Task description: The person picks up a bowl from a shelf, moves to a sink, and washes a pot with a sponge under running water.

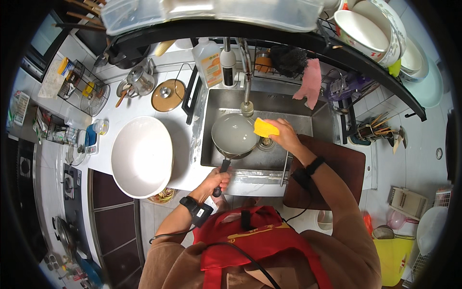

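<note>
My left hand (215,180) grips the black handle of a frying pan (234,133), which I hold level over the left part of a stainless steel sink (288,164). Cloudy, greyish liquid lies in the pan. Between the fingers and thumb of my right hand (287,135) is a yellow sponge (266,128), just off the pan's right rim. The faucet's spray head (247,108) hangs at the pan's far edge; I cannot tell whether water runs from it. Below the sponge, the sink's drain (266,143) is partly visible.
A large white basin (142,157) stands on the counter to the left, near a glass pan lid (168,95). A brown board (328,173) overlaps the sink's right corner. Behind the sink are a plastic bottle (208,63) and a pink cloth (309,83), under a black rack (267,30).
</note>
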Demonstrator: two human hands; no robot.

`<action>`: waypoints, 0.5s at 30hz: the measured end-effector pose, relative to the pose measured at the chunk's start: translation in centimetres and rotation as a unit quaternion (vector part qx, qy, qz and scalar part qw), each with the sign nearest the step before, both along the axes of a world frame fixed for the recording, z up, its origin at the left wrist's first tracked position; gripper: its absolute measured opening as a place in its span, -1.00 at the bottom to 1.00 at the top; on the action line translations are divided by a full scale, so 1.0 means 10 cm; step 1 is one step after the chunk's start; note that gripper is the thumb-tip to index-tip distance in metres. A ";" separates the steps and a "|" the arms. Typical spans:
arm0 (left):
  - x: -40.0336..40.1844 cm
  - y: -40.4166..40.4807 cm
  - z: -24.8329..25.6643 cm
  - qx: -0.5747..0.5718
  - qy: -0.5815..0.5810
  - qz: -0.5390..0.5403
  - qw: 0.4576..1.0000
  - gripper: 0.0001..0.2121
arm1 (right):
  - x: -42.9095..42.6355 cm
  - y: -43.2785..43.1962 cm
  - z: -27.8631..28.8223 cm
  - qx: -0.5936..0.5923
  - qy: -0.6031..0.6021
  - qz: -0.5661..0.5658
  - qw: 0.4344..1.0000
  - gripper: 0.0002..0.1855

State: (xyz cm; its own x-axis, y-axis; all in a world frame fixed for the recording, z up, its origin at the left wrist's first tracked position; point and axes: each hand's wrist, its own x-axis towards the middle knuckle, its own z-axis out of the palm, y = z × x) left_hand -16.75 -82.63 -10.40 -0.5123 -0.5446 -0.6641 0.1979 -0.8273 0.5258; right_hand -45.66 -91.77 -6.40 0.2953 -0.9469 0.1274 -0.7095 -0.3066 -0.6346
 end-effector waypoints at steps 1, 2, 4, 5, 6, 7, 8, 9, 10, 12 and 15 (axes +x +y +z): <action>0.03 0.05 0.01 -0.012 -0.001 0.001 1.000 -0.82 | 0.12 -0.03 -0.02 -0.056 0.053 0.028 0.997 -0.45; 0.05 0.10 0.01 -0.015 -0.010 -0.015 1.000 -0.79 | 0.25 -0.01 -0.06 -0.076 0.008 0.050 0.996 -0.49; 0.08 0.18 0.06 -0.030 -0.003 -0.014 0.999 -0.79 | 0.42 -0.05 -0.15 -0.111 0.031 0.088 0.989 -0.52; 0.09 0.20 0.07 -0.036 -0.013 -0.017 0.999 -0.79 | 0.50 -0.08 -0.20 -0.149 0.052 0.122 0.980 -0.55; 0.11 0.25 0.04 -0.033 -0.012 -0.010 0.999 -0.79 | 0.60 -0.11 -0.24 -0.163 0.077 0.145 0.973 -0.63; 0.14 0.30 -0.01 -0.031 -0.023 -0.015 0.999 -0.77 | 0.68 -0.11 -0.28 -0.161 0.078 0.152 0.972 -0.63; 0.16 0.34 -0.05 -0.028 -0.035 -0.020 0.999 -0.74 | 0.75 -0.11 -0.32 -0.156 0.108 0.166 0.968 -0.66; 0.17 0.36 -0.07 -0.027 -0.033 -0.015 0.999 -0.74 | 0.80 -0.12 -0.34 -0.152 0.138 0.178 0.962 -0.69; 0.17 0.37 -0.09 -0.025 -0.033 -0.015 0.999 -0.73 | 0.83 -0.14 -0.37 -0.152 0.138 0.183 0.962 -0.69; 0.21 0.39 -0.13 -0.031 -0.022 -0.014 0.999 -0.72 | 0.87 -0.16 -0.41 -0.117 0.199 0.227 0.946 -0.71; 0.23 0.41 -0.16 -0.041 -0.035 -0.021 0.998 -0.69 | 0.95 -0.07 -0.37 0.014 0.311 0.257 0.915 -0.63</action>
State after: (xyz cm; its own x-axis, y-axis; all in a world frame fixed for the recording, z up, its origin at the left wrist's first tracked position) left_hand -14.49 -78.53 -11.95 -0.4902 -0.5775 -0.6528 0.1251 -0.7878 0.6031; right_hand -36.17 -92.46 -10.12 0.7089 -0.6635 -0.2391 -0.7034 -0.6901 -0.1703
